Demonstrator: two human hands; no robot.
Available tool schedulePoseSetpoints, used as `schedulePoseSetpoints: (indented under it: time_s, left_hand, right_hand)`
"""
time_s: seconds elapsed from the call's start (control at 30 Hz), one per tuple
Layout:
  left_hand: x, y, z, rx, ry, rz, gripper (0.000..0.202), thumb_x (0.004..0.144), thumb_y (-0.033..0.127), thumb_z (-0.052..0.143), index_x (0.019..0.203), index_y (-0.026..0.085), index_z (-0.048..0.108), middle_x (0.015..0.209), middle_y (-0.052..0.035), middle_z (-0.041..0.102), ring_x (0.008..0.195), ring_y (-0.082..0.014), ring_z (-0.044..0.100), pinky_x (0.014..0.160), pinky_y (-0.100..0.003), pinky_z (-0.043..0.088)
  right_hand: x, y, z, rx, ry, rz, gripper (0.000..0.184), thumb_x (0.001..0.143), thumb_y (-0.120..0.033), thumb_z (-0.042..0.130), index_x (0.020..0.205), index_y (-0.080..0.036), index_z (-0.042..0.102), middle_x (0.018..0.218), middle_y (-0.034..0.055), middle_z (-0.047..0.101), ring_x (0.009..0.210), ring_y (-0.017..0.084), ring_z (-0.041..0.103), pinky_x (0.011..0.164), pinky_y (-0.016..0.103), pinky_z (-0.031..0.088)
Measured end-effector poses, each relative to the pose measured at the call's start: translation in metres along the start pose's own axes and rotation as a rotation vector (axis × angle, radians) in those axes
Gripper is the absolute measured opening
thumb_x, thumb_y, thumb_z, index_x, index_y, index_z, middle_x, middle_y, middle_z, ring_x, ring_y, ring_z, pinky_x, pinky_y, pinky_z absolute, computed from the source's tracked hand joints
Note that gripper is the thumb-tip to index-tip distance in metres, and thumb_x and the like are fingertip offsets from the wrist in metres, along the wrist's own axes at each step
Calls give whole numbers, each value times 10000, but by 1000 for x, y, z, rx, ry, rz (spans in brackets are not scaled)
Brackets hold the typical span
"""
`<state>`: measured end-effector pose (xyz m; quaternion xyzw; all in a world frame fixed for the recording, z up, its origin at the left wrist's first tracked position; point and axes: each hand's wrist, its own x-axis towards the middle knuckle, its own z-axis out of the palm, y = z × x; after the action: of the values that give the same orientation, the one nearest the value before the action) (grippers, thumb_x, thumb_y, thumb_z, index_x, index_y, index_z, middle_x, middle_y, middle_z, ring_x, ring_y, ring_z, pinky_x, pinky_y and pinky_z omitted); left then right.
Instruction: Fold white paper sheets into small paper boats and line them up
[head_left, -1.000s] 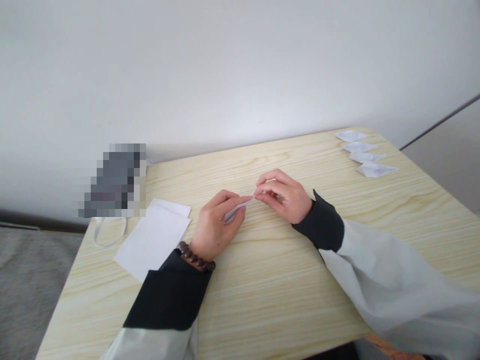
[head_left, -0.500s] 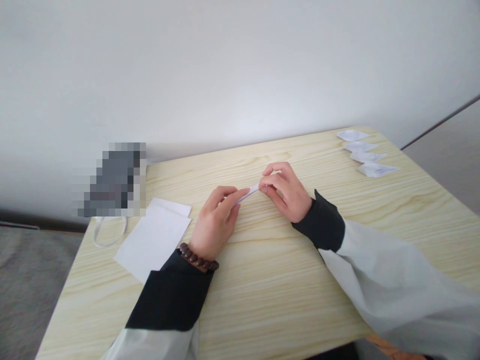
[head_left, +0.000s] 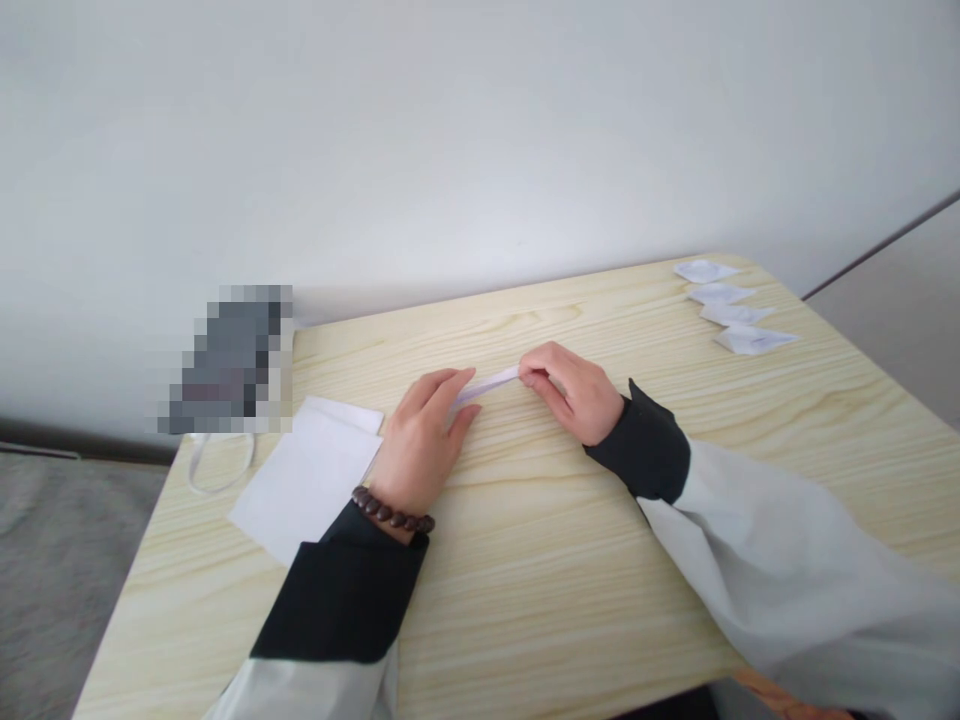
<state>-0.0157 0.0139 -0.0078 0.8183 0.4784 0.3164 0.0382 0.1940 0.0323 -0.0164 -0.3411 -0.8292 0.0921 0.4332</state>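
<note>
A narrow folded white strip of paper (head_left: 493, 382) spans the space between my hands, over the middle of the table. My right hand (head_left: 574, 392) pinches its right end between thumb and bent fingers. Around the left end, my left hand (head_left: 420, 430) has its thumb and fingers parted, with the paper reaching into the gap. Whether those fingers touch the strip is hard to see. Left of that hand lie white paper sheets (head_left: 304, 490), partly overlapping.
Several folded paper pieces (head_left: 754, 340) line up at the table's far right. At the left edge stand a blurred-out dark object (head_left: 229, 350) and a white loop (head_left: 193, 470). A white wall (head_left: 480, 150) rises behind the wooden table (head_left: 540, 600).
My left hand has shifted slightly left and its thumb and fingers have spread, baring more of the strip. The right hand's raised fingers have curled down onto the right end.
</note>
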Motion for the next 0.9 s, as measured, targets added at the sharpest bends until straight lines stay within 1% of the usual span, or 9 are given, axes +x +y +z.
schedulePoseSetpoints:
  time_s: [0.07,0.13,0.27,0.4,0.57,0.7,0.77,0.9]
  left_hand:
    - [0,0,0,24,-4,21,303,857,233,577,1154,173,591,1093,-78,655,985,-222,598,875,-377,503]
    - [1,0,0,36,-7,30,267,870,230,560,1126,170,607,1058,-76,675,969,-226,594,864,-381,500]
    - [1,0,-2,18,-5,-2,192,877,200,541,1041,182,640,965,-49,697,893,-195,613,801,-327,508]
    - [0,1,-4,39,10,-36,152,844,177,590,979,177,662,887,-34,702,837,-178,630,752,-281,505]
    - [0,1,-6,95,76,-26,112,793,202,667,902,185,686,779,-18,704,741,-184,632,670,-285,498]
    - [1,1,-8,124,124,-23,115,767,215,696,875,176,689,764,-27,708,793,-210,627,681,-305,501]
    - [1,0,-8,134,106,-19,111,775,228,691,868,170,682,769,-28,709,790,-210,632,691,-312,495]
    - [1,0,-6,151,20,-8,141,813,300,651,885,180,673,804,-26,716,745,-200,650,701,-331,467]
  right_hand:
    - [1,-1,0,19,-7,-31,107,930,-130,421,896,-197,497,823,36,585,784,130,561,730,245,459]
    - [1,-1,1,24,-2,-40,105,928,-128,427,903,-198,501,832,38,595,792,130,566,737,248,464]
    - [0,1,1,22,21,-35,104,921,-124,440,913,-199,512,857,49,608,828,141,580,766,269,478]
    - [0,1,1,38,23,-44,111,916,-121,446,937,-198,523,919,70,616,896,153,588,819,300,485]
    - [0,1,1,19,21,-43,120,914,-120,446,938,-201,532,912,70,618,891,157,595,812,307,494]
    - [0,1,1,13,27,-38,114,914,-122,448,929,-194,535,898,71,623,876,157,599,808,305,495]
    - [-1,1,1,11,26,-35,117,914,-118,442,923,-192,533,893,71,624,871,155,599,802,302,494]
    - [-1,1,1,26,-8,-35,121,919,-122,427,910,-193,525,883,63,627,855,147,598,782,289,492]
